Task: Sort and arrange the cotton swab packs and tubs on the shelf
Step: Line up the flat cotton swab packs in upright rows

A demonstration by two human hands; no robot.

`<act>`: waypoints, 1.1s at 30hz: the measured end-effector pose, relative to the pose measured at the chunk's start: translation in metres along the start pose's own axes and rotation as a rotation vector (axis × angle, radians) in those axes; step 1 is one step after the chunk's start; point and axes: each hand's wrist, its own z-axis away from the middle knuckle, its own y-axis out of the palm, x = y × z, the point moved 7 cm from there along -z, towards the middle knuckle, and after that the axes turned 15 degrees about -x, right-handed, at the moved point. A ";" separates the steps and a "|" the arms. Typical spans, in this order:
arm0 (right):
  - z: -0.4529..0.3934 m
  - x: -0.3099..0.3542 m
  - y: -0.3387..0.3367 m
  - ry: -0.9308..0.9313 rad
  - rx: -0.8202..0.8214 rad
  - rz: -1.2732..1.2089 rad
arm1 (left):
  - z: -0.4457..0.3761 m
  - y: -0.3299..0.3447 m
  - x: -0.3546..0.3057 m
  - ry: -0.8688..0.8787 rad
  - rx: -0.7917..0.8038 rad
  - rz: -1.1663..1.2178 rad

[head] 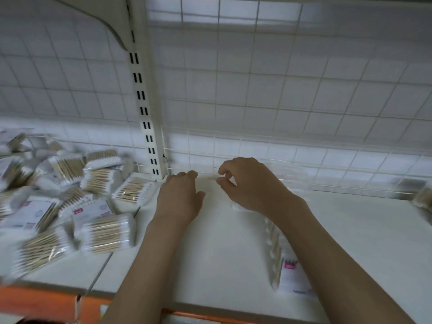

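**Inspector:** Right hand (247, 183) first. Fingers curled at the far edge of the shelf (222, 242), thumb and forefinger nearly closed on something pale and blurred. I cannot tell what it pinches, or whether it has a firm hold.

**Clerk:** And the left hand (180, 197)?

**Inspector:** Palm down just beside the right, knuckles bent, fingertips at the back corner near the slotted upright (146, 118). It appears to rest on the shelf; no item is visibly in it.

**Clerk:** Progress on the sorting?

**Inspector:** Early, in my judgement. A loose heap of cotton swab packs (70, 195) lies jumbled on the left section, packs tilted and overlapping. On the right section, a short row of packs (282, 260) stands on edge, running from the near edge toward the right wrist and partly hidden by the forearm. That row looks like the only arranged portion.

**Clerk:** Tubs?

**Inspector:** A blurred item (423, 199) sits at the far right edge; it cannot be identified. Most of the heap remains to be placed.
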 end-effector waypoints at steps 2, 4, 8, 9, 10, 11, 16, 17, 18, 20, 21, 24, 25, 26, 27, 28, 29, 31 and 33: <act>-0.006 0.009 0.015 0.003 0.003 -0.013 | -0.003 -0.009 0.022 -0.034 -0.014 -0.015; -0.013 0.017 0.033 0.006 0.024 -0.020 | -0.005 -0.019 0.046 -0.086 -0.032 -0.034; -0.028 0.041 0.075 -0.005 0.118 -0.013 | -0.008 -0.040 0.097 -0.192 -0.059 -0.090; -0.032 0.049 0.085 -0.015 0.142 -0.019 | -0.010 -0.045 0.109 -0.223 -0.067 -0.098; -0.034 0.057 0.095 -0.030 0.162 -0.022 | -0.012 -0.049 0.120 -0.254 -0.072 -0.108; -0.037 0.064 0.103 -0.045 0.177 -0.025 | -0.015 -0.052 0.131 -0.279 -0.075 -0.124; -0.052 0.085 0.138 -0.112 0.238 0.002 | -0.028 -0.061 0.170 -0.333 -0.049 -0.252; -0.055 0.087 0.144 -0.118 0.261 0.004 | -0.031 -0.062 0.175 -0.340 -0.054 -0.270; -0.058 0.089 0.150 -0.122 0.282 0.007 | -0.034 -0.063 0.179 -0.345 -0.063 -0.279; -0.065 0.093 0.159 -0.134 0.306 0.024 | -0.042 -0.062 0.185 -0.344 -0.077 -0.280; -0.069 0.094 0.162 -0.138 0.316 0.034 | -0.047 -0.059 0.188 -0.342 -0.071 -0.280; -0.078 0.095 0.172 -0.121 0.366 0.034 | -0.058 -0.050 0.196 -0.349 -0.041 -0.281; -0.080 0.094 0.174 -0.111 0.388 0.032 | -0.061 -0.048 0.198 -0.350 -0.036 -0.284; -0.081 0.092 0.177 -0.098 0.416 0.033 | -0.064 -0.046 0.200 -0.347 -0.029 -0.293; -0.080 0.090 0.179 -0.086 0.445 0.034 | -0.066 -0.044 0.201 -0.338 -0.026 -0.309; -0.080 0.090 0.180 -0.080 0.469 0.034 | -0.068 -0.043 0.201 -0.319 -0.026 -0.331; -0.080 0.090 0.181 -0.076 0.486 0.032 | -0.070 -0.041 0.201 -0.291 -0.021 -0.356; -0.079 0.092 0.181 -0.072 0.515 0.029 | -0.072 -0.035 0.199 -0.238 0.001 -0.387; -0.077 0.093 0.182 -0.054 0.544 0.018 | -0.074 -0.029 0.198 -0.211 0.009 -0.399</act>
